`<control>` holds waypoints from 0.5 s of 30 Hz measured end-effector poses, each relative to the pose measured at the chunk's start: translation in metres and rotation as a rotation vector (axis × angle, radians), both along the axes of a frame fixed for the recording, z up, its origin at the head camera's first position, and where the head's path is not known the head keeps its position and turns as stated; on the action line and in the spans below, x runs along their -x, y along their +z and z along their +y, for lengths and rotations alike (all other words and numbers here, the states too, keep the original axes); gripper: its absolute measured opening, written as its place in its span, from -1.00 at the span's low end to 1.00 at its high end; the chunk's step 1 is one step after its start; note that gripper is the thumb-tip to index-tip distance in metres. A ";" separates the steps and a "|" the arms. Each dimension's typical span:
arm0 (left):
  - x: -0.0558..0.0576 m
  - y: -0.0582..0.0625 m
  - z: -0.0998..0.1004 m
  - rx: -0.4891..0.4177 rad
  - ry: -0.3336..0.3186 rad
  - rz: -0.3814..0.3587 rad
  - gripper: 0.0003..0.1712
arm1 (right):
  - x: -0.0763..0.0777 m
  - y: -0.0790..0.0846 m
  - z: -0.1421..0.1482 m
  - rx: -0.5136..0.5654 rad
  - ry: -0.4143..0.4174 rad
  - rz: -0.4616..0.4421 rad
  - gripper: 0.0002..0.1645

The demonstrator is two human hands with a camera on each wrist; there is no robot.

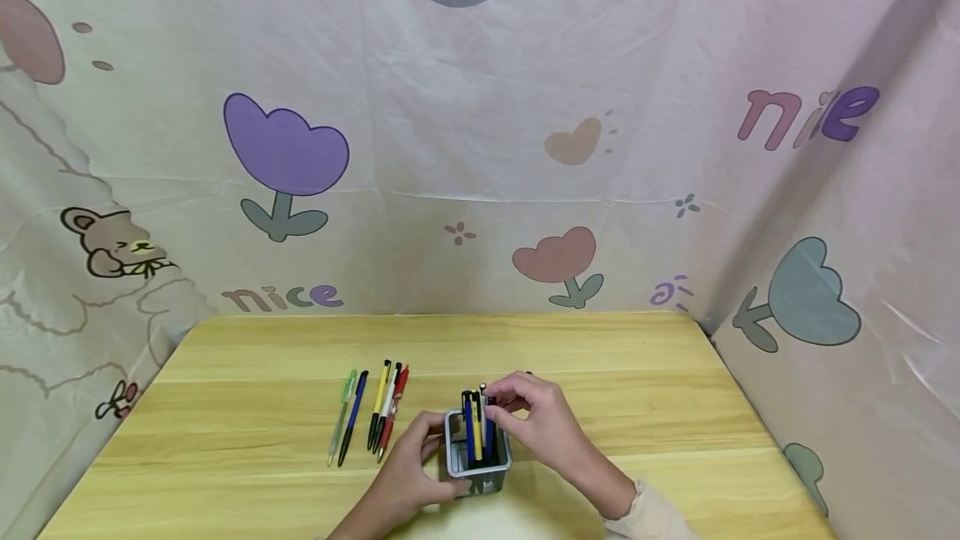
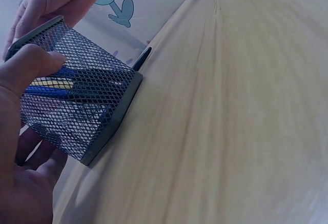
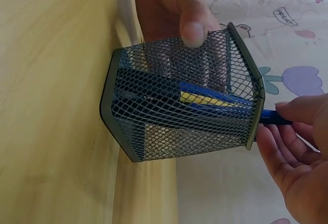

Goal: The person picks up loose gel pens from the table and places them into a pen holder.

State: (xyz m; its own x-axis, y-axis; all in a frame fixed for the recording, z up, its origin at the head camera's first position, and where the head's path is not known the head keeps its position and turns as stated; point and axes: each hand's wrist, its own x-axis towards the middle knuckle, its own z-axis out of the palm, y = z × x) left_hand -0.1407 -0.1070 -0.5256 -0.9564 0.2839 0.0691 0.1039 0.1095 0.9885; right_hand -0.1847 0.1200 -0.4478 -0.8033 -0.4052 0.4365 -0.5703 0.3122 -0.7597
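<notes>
A black wire-mesh pen holder stands upright on the table with several pens in it, blue and yellow ones among them. My left hand grips its left side, the thumb pressed against the mesh. Above the rim, my right hand pinches the top end of a blue pen between thumb and fingers. The pen's lower part is inside the holder, seen through the mesh. A yellow pen leans beside it in the holder.
Left of the holder lie a green pen, a blue pen, a yellow pen, a white pen and a red pen. A dark slim object shows beyond the holder. Printed cloth walls the table's back and sides.
</notes>
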 end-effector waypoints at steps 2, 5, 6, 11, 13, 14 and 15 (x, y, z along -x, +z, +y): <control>0.000 0.000 0.000 0.002 0.002 -0.002 -0.13 | 0.001 -0.001 0.001 -0.014 -0.004 0.026 -0.79; -0.001 0.000 0.001 0.009 0.007 -0.004 -0.13 | 0.003 -0.002 0.003 -0.026 -0.008 0.056 -0.79; -0.001 0.000 0.000 0.010 0.008 -0.004 -0.13 | 0.003 -0.003 0.003 -0.028 -0.008 0.063 -0.79; 0.000 -0.001 0.000 0.006 0.008 -0.001 -0.13 | 0.004 -0.002 0.003 -0.035 -0.010 0.068 -0.78; 0.000 -0.001 0.000 0.007 0.008 -0.001 -0.13 | 0.004 -0.001 0.003 -0.039 -0.012 0.065 -0.78; 0.000 -0.001 0.000 0.007 0.008 -0.001 -0.13 | 0.004 -0.001 0.003 -0.041 -0.013 0.062 -0.78; 0.000 -0.001 0.000 0.007 0.008 0.000 -0.13 | 0.003 -0.001 0.003 -0.042 -0.013 0.058 -0.77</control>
State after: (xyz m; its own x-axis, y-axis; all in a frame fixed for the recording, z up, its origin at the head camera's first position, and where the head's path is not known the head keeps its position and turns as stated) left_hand -0.1406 -0.1066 -0.5263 -0.9585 0.2770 0.0667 0.1026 0.1171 0.9878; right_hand -0.1882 0.1233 -0.4486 -0.7825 -0.4140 0.4651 -0.6087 0.3512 -0.7115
